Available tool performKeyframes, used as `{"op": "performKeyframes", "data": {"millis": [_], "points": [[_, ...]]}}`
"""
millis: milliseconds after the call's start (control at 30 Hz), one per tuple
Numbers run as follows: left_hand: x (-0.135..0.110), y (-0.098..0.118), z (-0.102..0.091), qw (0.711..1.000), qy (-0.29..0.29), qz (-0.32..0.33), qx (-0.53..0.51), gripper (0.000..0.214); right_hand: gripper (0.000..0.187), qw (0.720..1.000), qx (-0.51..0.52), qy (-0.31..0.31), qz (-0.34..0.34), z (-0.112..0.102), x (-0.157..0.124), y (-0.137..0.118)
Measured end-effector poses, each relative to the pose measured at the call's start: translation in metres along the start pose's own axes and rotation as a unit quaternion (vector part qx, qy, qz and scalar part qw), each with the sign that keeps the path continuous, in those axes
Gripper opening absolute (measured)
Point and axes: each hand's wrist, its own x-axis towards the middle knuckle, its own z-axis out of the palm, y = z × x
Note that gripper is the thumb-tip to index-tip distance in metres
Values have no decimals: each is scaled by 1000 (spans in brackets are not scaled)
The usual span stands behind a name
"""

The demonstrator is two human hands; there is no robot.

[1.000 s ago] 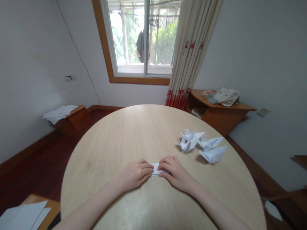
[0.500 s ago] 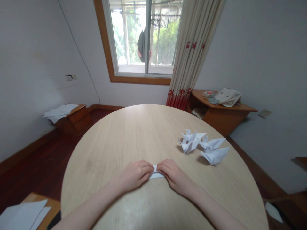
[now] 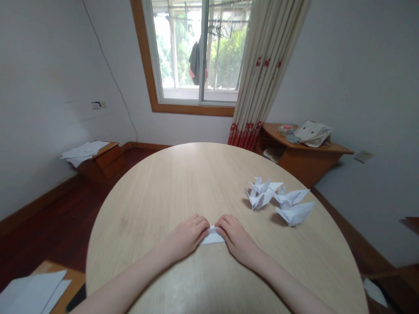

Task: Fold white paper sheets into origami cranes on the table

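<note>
A small folded piece of white paper (image 3: 212, 236) lies flat on the round light-wood table (image 3: 183, 183), close to the near edge. My left hand (image 3: 186, 237) presses its left end with bent fingers. My right hand (image 3: 235, 234) presses its right end the same way, so both hands cover most of the paper and only a narrow middle strip shows. To the right of my hands, further back, stand several finished white paper cranes (image 3: 280, 200) in a loose cluster.
White sheets (image 3: 31, 297) lie on a low surface at the bottom left. A wooden side table (image 3: 306, 150) with a bag stands behind the round table at the right, by the curtain (image 3: 262, 74). A low cabinet (image 3: 101, 159) with papers stands at the left wall.
My hands have drawn closer together over the folded paper, so less of it shows. The view has shifted slightly; the cranes have not moved.
</note>
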Motion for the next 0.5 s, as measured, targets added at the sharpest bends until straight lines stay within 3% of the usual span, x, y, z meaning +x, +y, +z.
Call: {"op": "performKeyframes", "data": {"millis": [200, 400, 500], "points": [[1, 2, 4, 997, 33, -61, -39, 10, 13, 998, 45, 15, 39, 1, -1, 0], [3, 3, 7, 991, 36, -126, 14, 3, 13, 998, -21, 9, 59, 0, 2, -2], [4, 3, 7, 985, 39, -165, 22, 9, 11, 996, -41, 7, 83, 0, 2, -1]]}}
